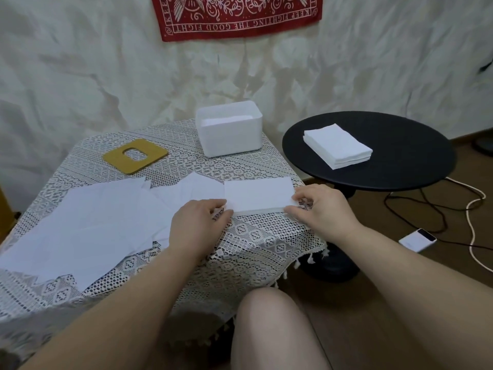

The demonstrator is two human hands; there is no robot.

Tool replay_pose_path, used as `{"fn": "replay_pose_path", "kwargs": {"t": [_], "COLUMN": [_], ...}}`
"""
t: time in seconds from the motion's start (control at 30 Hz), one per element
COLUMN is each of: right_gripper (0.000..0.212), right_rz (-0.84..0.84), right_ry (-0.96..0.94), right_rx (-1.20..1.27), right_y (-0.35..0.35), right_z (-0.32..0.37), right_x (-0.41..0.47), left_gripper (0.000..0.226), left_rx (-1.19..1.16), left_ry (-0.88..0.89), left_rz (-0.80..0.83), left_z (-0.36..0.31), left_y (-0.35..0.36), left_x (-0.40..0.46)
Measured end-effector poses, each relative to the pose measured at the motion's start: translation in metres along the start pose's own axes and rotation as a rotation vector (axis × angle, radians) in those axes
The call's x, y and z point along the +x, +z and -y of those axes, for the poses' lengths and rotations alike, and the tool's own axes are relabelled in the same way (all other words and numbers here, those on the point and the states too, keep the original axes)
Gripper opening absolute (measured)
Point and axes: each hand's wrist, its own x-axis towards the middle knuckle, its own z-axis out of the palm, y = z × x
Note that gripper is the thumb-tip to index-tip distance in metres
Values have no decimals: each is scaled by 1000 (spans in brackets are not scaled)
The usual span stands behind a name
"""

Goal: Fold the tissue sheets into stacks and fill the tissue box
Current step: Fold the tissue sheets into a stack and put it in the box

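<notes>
We pinch the folded stack [258, 194] at both ends, left hand [198, 221] and right hand [321, 206], keeping edges square before lifting toward the box [229, 134] beyond it.

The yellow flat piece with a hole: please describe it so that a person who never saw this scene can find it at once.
Start at the table with the lace cloth. On its far left part, left of the white tissue box and beyond the loose tissue sheets, lies the yellow lid. It is the only coloured thing there: flat, mustard, rounded corners, with a hole in the middle.
</notes>
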Motion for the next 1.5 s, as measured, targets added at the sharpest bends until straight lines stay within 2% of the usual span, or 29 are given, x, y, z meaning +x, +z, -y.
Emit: {"fn": "replay_pose_path", "kwargs": {"t": [0.4, 0.97, 1.2, 1.33, 1.5], "right_gripper": [34, 33, 31, 23, 21], "right_rz": [26, 32, 27, 22, 4], "right_ry": [102, 87, 66, 12, -42], "right_rx": [24, -2, -14, -48, -78], "right_y": [-3, 1, 1, 1, 5], "right_z": [5, -1, -1, -2, -5], "right_x": [-1, 4, 4, 4, 4], "left_gripper": [32, 33, 21, 19, 32], "left_rx": [-54, -159, -158, -106, 33], "left_ry": [6, -37, -2, 48, 102], "left_rz": [26, 57, 57, 67, 130], "left_z": [0, -1, -2, 3, 6], "left_y": [0, -2, -3, 2, 6], "left_x": [0, 1, 1, 3, 6]}}
